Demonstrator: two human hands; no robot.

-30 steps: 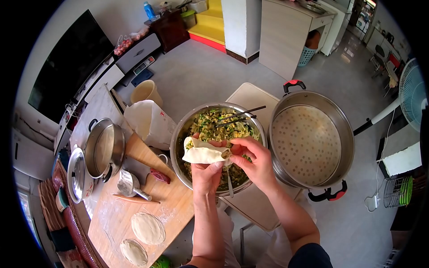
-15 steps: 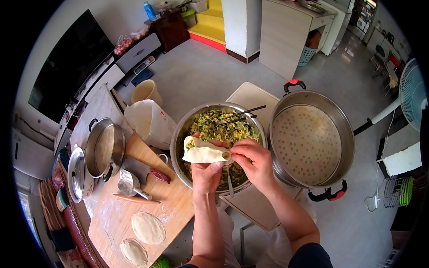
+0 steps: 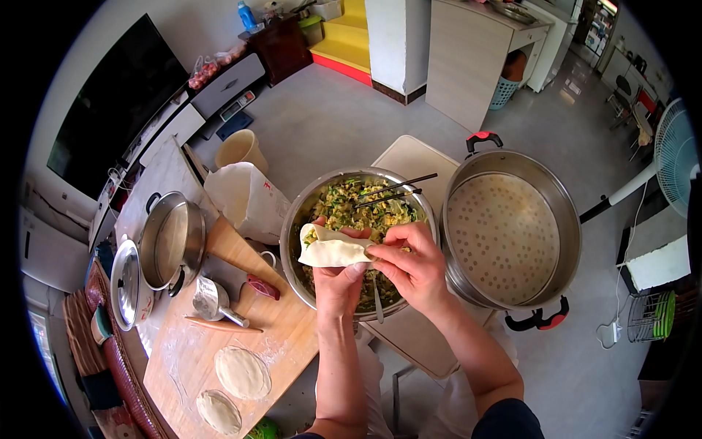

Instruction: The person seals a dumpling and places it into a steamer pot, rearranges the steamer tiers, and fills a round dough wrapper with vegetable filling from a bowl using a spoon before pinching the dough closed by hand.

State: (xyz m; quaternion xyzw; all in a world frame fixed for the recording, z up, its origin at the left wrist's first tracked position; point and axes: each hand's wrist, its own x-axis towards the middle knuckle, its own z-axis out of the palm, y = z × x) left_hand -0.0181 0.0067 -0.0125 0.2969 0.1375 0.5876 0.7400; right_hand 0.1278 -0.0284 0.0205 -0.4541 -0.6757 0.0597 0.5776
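My left hand (image 3: pixel 339 287) holds a white dough wrapper (image 3: pixel 333 250) from below, with yellow-green filling showing at its left end. At the wrapper's right end, my right hand (image 3: pixel 411 265) pinches the dough edge between thumb and fingers. Both hands are over a steel bowl (image 3: pixel 291 214) of chopped vegetable and egg filling (image 3: pixel 342 201). Two dark chopsticks (image 3: pixel 398 189) and a metal spoon (image 3: pixel 378 300) rest in the bowl. Two flat dough rounds, one larger (image 3: pixel 243 372) and one smaller (image 3: pixel 219 412), lie on the wooden board (image 3: pixel 172 373).
Right of the bowl stands a large steamer pot (image 3: pixel 504 234) with a perforated base. At left are a steel pan (image 3: pixel 172 245), a lid (image 3: pixel 126 285), a metal scoop (image 3: pixel 212 301), a rolling pin (image 3: pixel 223 325) and a white bag (image 3: pixel 248 201). A fan (image 3: pixel 674 157) is far right.
My right fingers have shifted slightly at the wrapper's right end and now cover the opening seen there earlier. My left hand keeps its hold, nearly unmoved.
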